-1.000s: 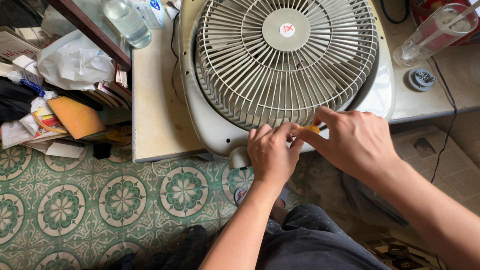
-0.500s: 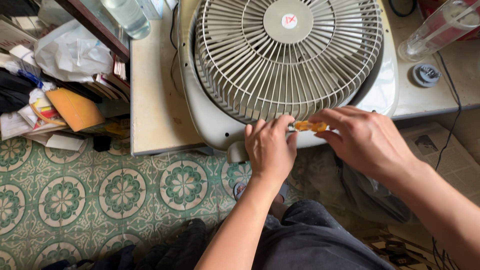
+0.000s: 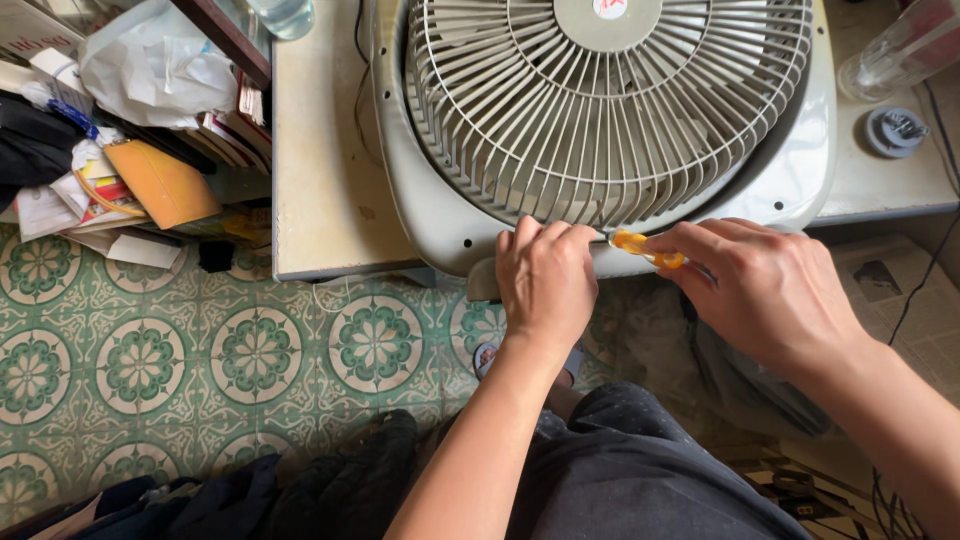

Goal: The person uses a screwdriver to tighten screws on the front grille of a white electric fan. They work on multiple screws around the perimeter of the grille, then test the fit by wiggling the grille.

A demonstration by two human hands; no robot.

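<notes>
A grey box fan (image 3: 600,120) lies face-up on the worktop, round grille upward; an orange-handled tool (image 3: 648,248) lies across its near rim.

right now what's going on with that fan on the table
A person is working at the near edge of a pale box fan that lies face-up on a low table. The left hand presses on the rim of the round grille. The right hand holds a small orange-handled tool, its tip at the grille's edge beside the left fingers. A clear bottle and a grey cap lie to the right.
</notes>
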